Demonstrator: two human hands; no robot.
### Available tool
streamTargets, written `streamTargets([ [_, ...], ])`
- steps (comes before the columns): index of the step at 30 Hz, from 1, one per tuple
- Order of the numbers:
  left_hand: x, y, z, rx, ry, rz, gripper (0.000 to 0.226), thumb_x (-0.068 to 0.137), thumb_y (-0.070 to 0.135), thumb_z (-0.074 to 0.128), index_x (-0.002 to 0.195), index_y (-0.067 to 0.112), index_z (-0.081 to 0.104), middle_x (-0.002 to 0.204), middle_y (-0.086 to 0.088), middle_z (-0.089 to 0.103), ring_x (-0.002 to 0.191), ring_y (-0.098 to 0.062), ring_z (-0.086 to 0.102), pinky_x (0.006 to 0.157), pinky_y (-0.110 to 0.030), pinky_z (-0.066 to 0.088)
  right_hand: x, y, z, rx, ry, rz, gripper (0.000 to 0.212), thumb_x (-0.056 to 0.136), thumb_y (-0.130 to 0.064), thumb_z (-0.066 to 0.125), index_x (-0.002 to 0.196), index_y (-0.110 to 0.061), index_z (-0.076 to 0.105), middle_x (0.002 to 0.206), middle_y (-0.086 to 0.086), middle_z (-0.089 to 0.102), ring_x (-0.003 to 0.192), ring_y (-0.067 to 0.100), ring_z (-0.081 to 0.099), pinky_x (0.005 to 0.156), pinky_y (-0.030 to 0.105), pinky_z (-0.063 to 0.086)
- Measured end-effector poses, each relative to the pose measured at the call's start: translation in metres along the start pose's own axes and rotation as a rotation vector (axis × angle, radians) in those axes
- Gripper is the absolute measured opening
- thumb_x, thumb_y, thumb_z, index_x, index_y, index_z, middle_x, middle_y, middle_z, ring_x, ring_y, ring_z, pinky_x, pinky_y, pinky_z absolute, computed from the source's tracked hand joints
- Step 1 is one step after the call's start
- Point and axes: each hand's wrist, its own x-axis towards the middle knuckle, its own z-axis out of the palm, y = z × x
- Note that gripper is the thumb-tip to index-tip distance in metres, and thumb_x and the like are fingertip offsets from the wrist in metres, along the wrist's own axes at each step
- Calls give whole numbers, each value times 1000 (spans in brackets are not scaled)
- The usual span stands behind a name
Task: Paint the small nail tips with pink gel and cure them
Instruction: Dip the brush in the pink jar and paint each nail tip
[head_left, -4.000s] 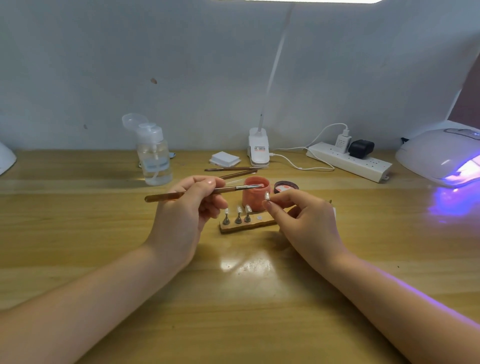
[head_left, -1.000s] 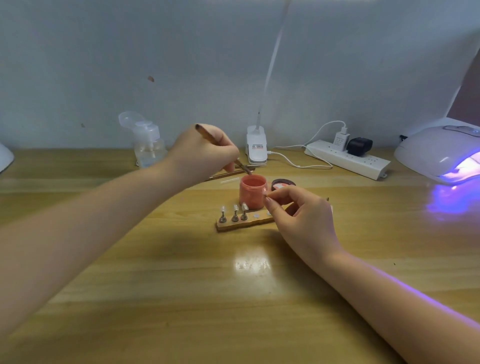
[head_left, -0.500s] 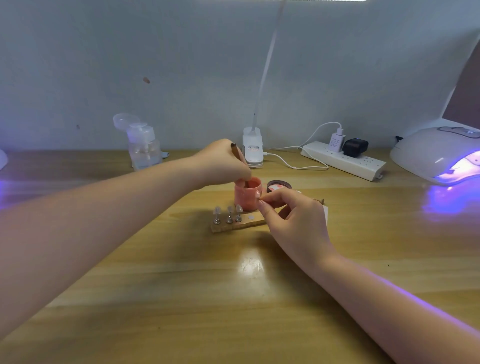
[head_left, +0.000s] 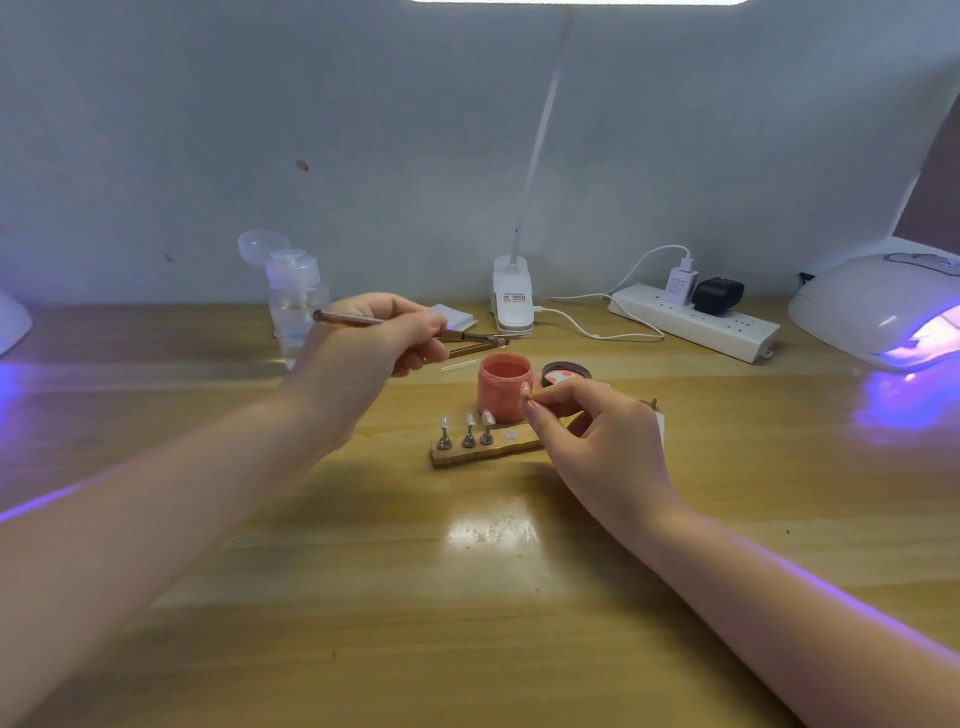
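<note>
Nothing can be read with certainty. The white lamp base (head_left: 512, 306), at the back edge of the desk (head_left: 467, 597), carries a small label with a red band and dark print, too small to make out. The white charger (head_left: 680, 285) in the power strip (head_left: 693, 320) bears grey print, likewise illegible.

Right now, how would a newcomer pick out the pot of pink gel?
Start at the wooden desk and find the small wooden stand at its middle. Just behind it stands the gel pot, open and salmon pink, taller than the flat dark lid beside it.
</note>
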Motion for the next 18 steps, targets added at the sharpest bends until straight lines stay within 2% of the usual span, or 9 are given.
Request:
streamTargets([
  [3, -28, -6, 4, 131, 10, 225, 8, 86, 22, 65, 84, 19, 71, 71, 3, 71, 69, -4, 62, 65, -15, 49, 0, 0, -1, -1, -2, 11, 4, 84, -24, 72, 85, -21, 74, 74, -14, 68, 56, 10, 55, 60, 32, 48],
  [6, -57, -11, 12, 159, -16, 347, 8, 85, 24, 62, 87, 26, 70, 76, 4, 70, 70, -4, 63, 61, -11, 44, 0, -1, -2, 10, -8, 16, 5, 85, -24, 71, 86, -20, 74, 75, -13, 68, 57, 12, 56, 63, 37, 50],
  [9, -72, -15, 16, 285, -20, 456, 11, 85, 21, 61, 92, 25, 68, 77, 15, 67, 76, -3, 63, 67, -8, 43, 0, -1, -2, 4, -14, 14, 5, 85, -24, 71, 87, -20, 74, 75, -13, 68, 58, 12, 57, 64, 40, 51],
  [14, -77, -17, 17, 314, -12, 524, 15, 85, 18, 63, 94, 30, 66, 81, 16, 67, 81, -3, 64, 72, -8, 43, 1, 0, -1, 6, -4, 8, 4, 85, -25, 71, 86, -21, 73, 76, -13, 68, 57, 11, 55, 63, 40, 50],
  [18, -78, -17, 17, 330, -30, 560, 11, 86, 32, 59, 96, 33, 64, 83, 16, 67, 82, -3, 63, 72, -9, 44, 0, 1, -1, 9, -3, 8, 3, 85, -24, 71, 86, -21, 73, 76, -13, 68, 57, 12, 54, 63, 40, 50],
])
